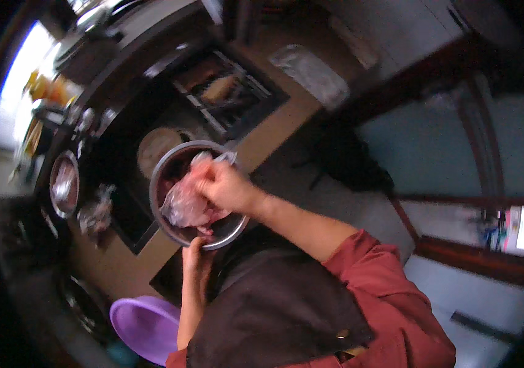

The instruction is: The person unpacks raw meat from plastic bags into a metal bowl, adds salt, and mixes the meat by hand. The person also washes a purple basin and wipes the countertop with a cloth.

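Observation:
In front of my body a round metal bowl is tilted, with my left hand gripping its near rim. Over the bowl, my right hand holds a clear plastic bag by its upper part. Pinkish pieces that look like raw meat show at the bag's lower edge; whether they lie inside or outside it is hard to tell. Motion blurs the right hand and the bag. Just beyond the bowl, a pale round board or lid lies on a dark surface.
A purple plastic basin stands at the lower left. On the tan counter are a dark-framed stove or tray and a clear plastic package. A metal dish holding something wrapped and a crumpled plastic bag lie left.

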A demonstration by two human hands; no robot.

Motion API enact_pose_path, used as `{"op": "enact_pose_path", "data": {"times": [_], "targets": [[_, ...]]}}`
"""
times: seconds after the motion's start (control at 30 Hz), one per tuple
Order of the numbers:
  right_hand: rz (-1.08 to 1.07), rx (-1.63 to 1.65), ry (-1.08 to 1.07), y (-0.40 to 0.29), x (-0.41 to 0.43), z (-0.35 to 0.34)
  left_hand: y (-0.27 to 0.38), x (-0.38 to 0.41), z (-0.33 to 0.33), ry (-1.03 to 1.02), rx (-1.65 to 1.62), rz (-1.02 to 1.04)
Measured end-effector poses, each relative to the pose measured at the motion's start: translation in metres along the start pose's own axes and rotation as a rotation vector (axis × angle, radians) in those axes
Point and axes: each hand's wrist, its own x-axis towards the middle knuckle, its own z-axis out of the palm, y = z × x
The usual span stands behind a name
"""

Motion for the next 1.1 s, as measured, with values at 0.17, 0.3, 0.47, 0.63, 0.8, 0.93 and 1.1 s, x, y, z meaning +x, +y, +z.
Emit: {"op": "enact_pose_path", "data": {"times": [0.17, 0.3, 0.47, 0.63, 0.8, 0.93, 1.1], "targets": [[-0.140, -0.046, 0.257, 0.011, -0.067, -0.018, -0.015, -0.009, 0.019, -0.124, 0.084, -0.074], [-0.224, -0.110, 0.344, 0.001, -0.099, -0.052, -0.033, -0.015, 0.050, -0.117, 0.363, -0.129], [-0.133, 0.030, 0.411, -0.017, -0.151, -0.137, -0.073, -0.022, 0.125, -0.118, 0.437, -0.236], [-0.025, 0.349, 0.550, -0.008, -0.206, -0.232, -0.145, 0.001, 0.188, -0.384, 0.681, -0.047], [-0.078, 0.782, 0.641, -0.005, -0.270, -0.326, -0.217, 0.018, 0.279, -0.340, 0.475, -0.293], [-0.167, 0.771, 0.897, -0.015, -0.324, -0.392, -0.261, 0.040, 0.342, -0.441, 0.581, -0.423], [-0.347, 0.628, 1.128, -0.032, -0.366, -0.471, -0.312, 0.082, 0.393, -0.457, 0.525, -0.581]]}}
